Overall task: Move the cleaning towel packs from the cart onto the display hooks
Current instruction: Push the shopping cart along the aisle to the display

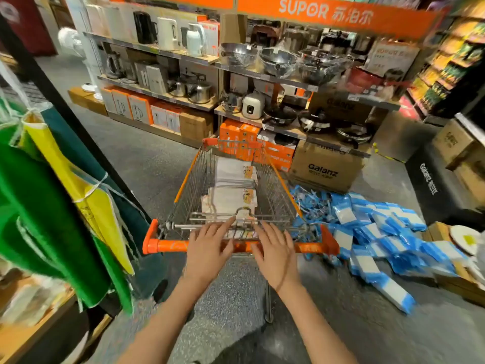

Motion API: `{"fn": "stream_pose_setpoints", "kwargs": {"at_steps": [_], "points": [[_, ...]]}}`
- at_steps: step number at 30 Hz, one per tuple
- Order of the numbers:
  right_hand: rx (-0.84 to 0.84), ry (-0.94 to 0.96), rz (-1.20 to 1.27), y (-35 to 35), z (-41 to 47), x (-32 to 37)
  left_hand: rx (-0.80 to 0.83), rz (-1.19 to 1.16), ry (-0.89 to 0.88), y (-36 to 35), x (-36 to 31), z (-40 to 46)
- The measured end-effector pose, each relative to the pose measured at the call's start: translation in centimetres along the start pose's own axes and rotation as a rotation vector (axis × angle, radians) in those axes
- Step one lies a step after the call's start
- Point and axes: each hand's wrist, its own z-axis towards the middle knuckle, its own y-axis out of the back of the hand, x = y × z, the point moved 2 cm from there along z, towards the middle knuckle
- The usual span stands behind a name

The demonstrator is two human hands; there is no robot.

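While both of your hands lie over the orange handle (168, 245) of the cart (282, 195), neither one holds anything. Your left hand (210, 248) is spread flat with its fingers straight, the palm over the bar and the fingertips reaching past it toward the wire child-seat flap. Your right hand (275, 250) sits just beside it, apart from it, also flat and wide, fingers stretched forward across the same bar. Whether the palms press on the handle or hover just above it cannot be told.

Straight ahead of your fingertips, inside the wire basket, lie the towel packs (231, 200): a near stack of pale folded cloths with a yellow-orange label, and a second like stack (235, 173) just beyond it, toward the front of the cart. Both rest on the basket floor, well past your reach as the hands lie now.

To the right of your right hand, on the floor beside the cart, sprawls a heap of blue-and-white packets (380, 232), some touching the cart's side. Beyond them stands a brown Galanz carton (324, 169). To the left of your left hand hang green and yellow aprons (65, 193), close to your forearm. Far ahead, past the cart, shelves (288, 80) carry woks, kettles and pots under an orange SUPOR banner (325, 11).
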Motion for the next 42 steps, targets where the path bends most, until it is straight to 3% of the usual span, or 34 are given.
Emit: {"fn": "stream_pose_setpoints", "kwargs": {"at_steps": [10,16,24,42], "points": [[0.276,-0.078,-0.067,-3.8,-2.0,-4.1,0.17,0.153,0.012,-3.2,3.6,-1.8],[0.116,-0.016,-0.05,-4.2,0.0,-3.7,0.111,0.217,0.006,-3.4,4.0,-1.2],[0.2,0.013,0.118,-5.1,2.7,-4.8,0.067,0.199,0.033,-4.5,3.9,0.1],[0.225,0.093,0.127,-6.7,13.3,-6.3,0.035,0.219,0.101,-8.1,6.9,8.3]]}}
